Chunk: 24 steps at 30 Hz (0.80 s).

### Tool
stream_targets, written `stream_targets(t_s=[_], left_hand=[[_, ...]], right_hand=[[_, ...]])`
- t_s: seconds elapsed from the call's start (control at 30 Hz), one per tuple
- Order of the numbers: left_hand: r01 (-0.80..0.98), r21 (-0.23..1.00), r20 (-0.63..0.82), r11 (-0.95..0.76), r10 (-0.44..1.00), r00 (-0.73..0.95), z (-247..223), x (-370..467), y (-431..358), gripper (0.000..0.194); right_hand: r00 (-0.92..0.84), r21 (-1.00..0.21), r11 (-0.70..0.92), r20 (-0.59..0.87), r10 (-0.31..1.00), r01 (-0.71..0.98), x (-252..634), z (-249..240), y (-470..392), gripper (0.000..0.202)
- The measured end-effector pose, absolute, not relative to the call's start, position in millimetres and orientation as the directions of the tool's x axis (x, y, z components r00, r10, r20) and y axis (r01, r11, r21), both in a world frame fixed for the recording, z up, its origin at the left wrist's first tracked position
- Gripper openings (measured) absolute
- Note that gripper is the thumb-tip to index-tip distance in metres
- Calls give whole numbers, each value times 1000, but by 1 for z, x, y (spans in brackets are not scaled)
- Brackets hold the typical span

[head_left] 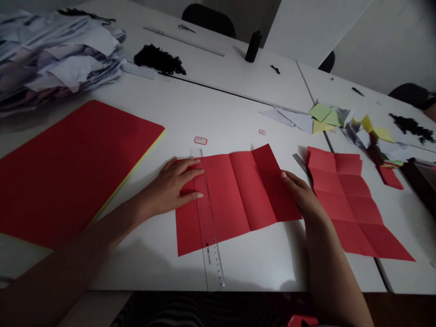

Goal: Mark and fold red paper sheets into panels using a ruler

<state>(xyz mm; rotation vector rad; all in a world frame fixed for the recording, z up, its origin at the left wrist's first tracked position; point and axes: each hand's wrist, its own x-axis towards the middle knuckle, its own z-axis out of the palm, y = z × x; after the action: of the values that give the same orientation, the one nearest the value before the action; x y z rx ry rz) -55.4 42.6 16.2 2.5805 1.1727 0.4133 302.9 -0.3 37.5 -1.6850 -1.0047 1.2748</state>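
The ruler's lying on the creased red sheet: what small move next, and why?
I'd probably lower the right hand to flatten this red sheet: its creased right side appears raised, while the left hand rests on the clear ruler lying across it.

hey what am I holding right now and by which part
Your right hand holds the middle red sheet by its right edge; your left hand rests on the clear ruler across it.

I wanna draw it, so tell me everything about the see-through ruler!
The ruler is long, straight and clear, like plastic, with marks along its right edge and printing near the lower end. It lies across the left part of the creased red paper, both ends poking past it. The left hand rests its fingers on the upper half.
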Motion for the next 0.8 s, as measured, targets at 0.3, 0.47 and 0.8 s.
stream_targets(t_s=[0.3, 0.47, 0.8], left_hand=[[678, 375, 151, -632, 764, 628, 19, -56, 42, 51], [681, 381, 141, -625, 768, 625, 18, -56, 42, 52], [678, 368, 153, -637, 760, 631, 20, -55, 42, 50]], right_hand=[[183, -909, -388, -360, 915, 152, 303, 40, -1, 45], [164, -910, -388, -364, 917, 146, 303, 40, -1, 48], [157, -913, -387, -367, 917, 129, 303, 39, -1, 47]])
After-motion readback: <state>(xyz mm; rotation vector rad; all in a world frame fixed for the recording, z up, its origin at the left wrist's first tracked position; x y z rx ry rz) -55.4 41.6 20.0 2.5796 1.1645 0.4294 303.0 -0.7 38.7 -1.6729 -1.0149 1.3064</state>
